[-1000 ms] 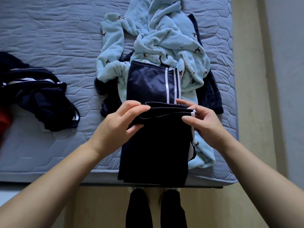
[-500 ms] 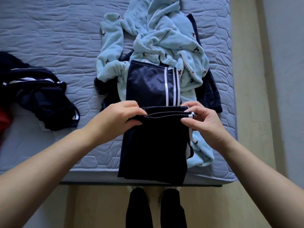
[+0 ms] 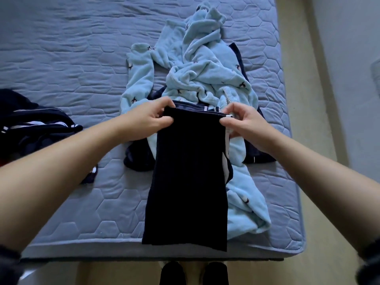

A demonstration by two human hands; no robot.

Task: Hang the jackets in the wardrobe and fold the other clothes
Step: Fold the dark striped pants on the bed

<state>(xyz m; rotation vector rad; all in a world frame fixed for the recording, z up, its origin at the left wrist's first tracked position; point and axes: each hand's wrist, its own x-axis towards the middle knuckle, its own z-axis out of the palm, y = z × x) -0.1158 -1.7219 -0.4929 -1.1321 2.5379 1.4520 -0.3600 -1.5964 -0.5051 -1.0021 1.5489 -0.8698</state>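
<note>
Pinching the top edge of the trousers [image 3: 189, 182], the left hand [image 3: 148, 120] takes the left corner and the right hand [image 3: 246, 126] the right corner, fingers curled on cloth. Trousers lie from the grip toward the person, over the fleece [image 3: 205, 79]. If one pinch loosens, I think layers slide and the fold is lost

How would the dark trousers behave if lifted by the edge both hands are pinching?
Probably floppy: the dark trousers lie flat over the mattress edge, following its shape, so they would likely hang limp. Likely light: the left hand and right hand hold the folded edge by finger pinches alone. The layers might slip apart; their edges sit visibly offset.
</note>
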